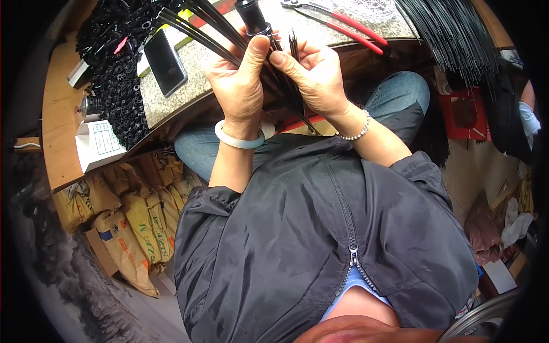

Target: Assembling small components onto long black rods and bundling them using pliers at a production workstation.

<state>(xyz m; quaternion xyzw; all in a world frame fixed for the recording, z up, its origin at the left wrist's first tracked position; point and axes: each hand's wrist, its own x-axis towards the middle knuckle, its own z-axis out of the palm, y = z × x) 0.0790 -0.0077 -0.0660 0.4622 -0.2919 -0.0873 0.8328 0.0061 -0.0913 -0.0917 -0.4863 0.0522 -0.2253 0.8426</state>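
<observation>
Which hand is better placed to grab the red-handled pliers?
Probably the right hand: the red-handled pliers lie just beyond it, on that side; the left hand is farther away.

The fingers of the left hand are largely concealed behind the long thin black rods and the black stepped cylindrical part. The number of rods within the grip of the right hand cannot be determined. The upper edge cuts off the rods' far ends, the jaw end of the red-handled metal pliers and the dense bundle of thin black strands. Individual pieces in the heaped small black parts are too small to identify.
</observation>
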